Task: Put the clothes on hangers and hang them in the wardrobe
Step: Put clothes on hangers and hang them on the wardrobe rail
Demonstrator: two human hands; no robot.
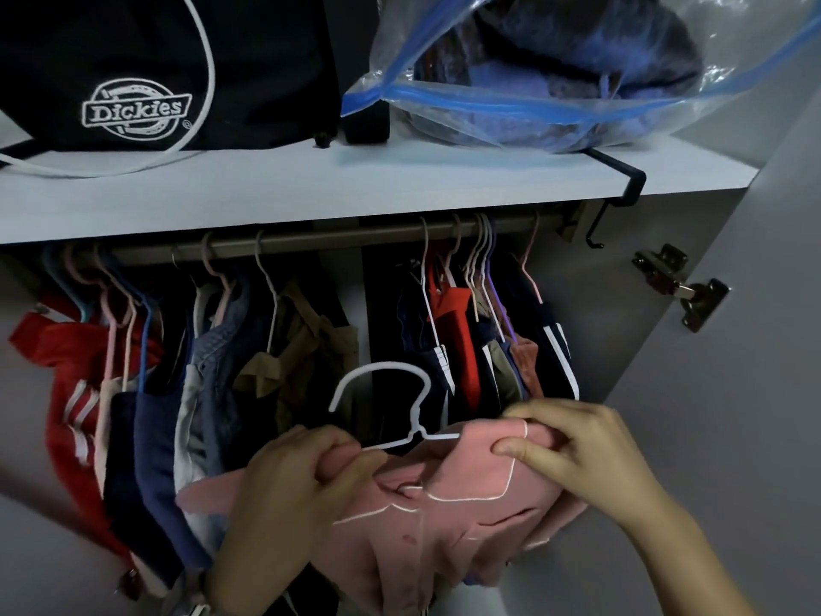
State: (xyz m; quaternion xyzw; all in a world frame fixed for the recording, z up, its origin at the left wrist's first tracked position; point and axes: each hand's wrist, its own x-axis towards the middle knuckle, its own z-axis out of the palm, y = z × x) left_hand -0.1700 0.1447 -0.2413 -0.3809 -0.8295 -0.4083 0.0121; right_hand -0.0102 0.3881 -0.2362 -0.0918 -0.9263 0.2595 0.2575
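Much of the pink garment [444, 517] is bunched into folds, so its cut cannot be told, and its lower part runs out of the bottom of the view; thin white piping crosses the cloth; it is held in front of the open wardrobe, below the rail [320, 240] and not yet hung. The white hanger [391, 406] shows its hook and neck above the cloth, while its shoulders are mostly buried in the fabric. The left hand [288, 486] clenches a fold of the garment at the hanger's left shoulder, fingers curled round the cloth; the right hand [573, 442] pinches the pink fabric at the hanger's right side between thumb and fingertips; both wrists are cut off by the lower edge. On the rail hang crowded clothes [177, 393] on pink, white, blue and purple hangers: a red piece with white stripes at far left, navy and grey-blue ones, a khaki one, a red one and navy ones with white stripes to the right; their lower halves are hidden behind the hands or lost in shadow. On the white shelf [355, 184] sits a black bag [146, 68] embroidered "Dickies" in white, its top cut off; beside it lies a clear zip bag [577, 73] with a blue seal, its blue contents blurred by the plastic. A metal hinge [679, 286] sits on the door at right.
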